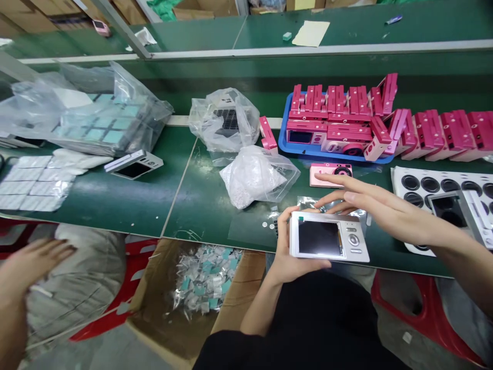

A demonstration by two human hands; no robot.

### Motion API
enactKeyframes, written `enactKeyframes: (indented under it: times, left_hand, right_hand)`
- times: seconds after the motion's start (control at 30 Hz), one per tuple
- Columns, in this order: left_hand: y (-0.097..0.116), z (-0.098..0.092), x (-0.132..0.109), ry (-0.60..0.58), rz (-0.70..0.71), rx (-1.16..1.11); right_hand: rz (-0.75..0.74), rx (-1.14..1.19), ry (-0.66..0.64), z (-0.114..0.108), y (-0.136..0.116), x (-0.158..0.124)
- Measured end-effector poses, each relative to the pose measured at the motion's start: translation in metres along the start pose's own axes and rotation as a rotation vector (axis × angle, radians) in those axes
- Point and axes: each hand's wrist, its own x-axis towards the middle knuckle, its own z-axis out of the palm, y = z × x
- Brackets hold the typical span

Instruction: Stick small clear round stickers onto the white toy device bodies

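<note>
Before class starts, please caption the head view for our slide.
Left hand gripping a silver digital camera, right hand near its top edge, pink cameras in a blue tray beyond.

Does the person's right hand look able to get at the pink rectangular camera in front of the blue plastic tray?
Probably yes: the right hand is spread, one finger overlapping the pink camera in this view; nothing visible blocks it, though contact is unclear.

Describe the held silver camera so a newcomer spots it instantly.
Find the long green bench, then the blue tray of pink cameras on it. Closer in, at the bench's near edge, the left hand grips a silver camera. Unlike the other silver cameras, it's in a hand; a small green tab marks its screen corner.
</note>
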Motion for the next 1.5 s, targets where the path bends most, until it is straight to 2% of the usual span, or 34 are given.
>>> enactKeyframes:
  times: [0.27,0.5,0.87,1.1,1.27,1.33,1.5]
  left_hand:
    - [0.002,-0.014,-0.001,0.079,0.005,-0.042]
    - [0.001,-0.023,-0.004,0.134,-0.003,-0.003]
    - [-0.001,-0.024,-0.004,0.159,-0.037,0.025]
    - [-0.003,-0.024,-0.005,0.215,-0.002,0.14]
    - [-0.003,-0.024,-0.007,0.2,-0.033,0.2]
    - [-0.002,-0.024,-0.009,0.189,-0.067,0.189]
    - [0.001,-0.018,-0.012,0.093,-0.085,0.078]
  right_hand:
    - [-0.077,-0.195,0.059,0.005,0.007,0.011]
    - [-0.145,-0.299,0.055,0.015,0.0,0.021]
    - [-0.163,-0.417,0.011,0.021,0.002,0.022]
    - [-0.304,-0.668,-0.038,0.044,-0.001,0.016]
    - [-0.338,-0.843,0.004,0.052,0.003,0.015]
    - [-0.329,-0.78,0.007,0.047,0.003,0.016]
    - [-0.174,-0.374,-0.043,0.024,0.0,0.023]
